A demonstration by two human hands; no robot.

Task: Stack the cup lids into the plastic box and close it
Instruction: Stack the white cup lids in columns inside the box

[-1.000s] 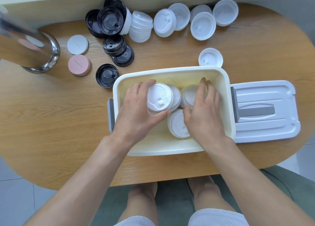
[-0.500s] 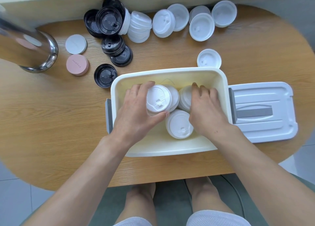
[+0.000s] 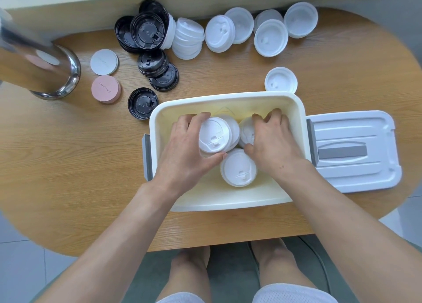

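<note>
I have both hands inside the cream rectangular plastic box (image 3: 228,195) at the middle of the oval wooden surface (image 3: 68,165). My left hand (image 3: 189,152) curls round a stack of white round plastic cup lids (image 3: 214,134) lying on its side; my right hand (image 3: 274,142) curls over a second white stack (image 3: 246,131) just to its right. A third white stack (image 3: 238,168) sits nearer, between my hands. The box's white lid with a grey handle (image 3: 354,152) lies flat to the right (off the box), and loose white lids (image 3: 270,37) and black lids (image 3: 148,32) crowd the far edge.
</note>
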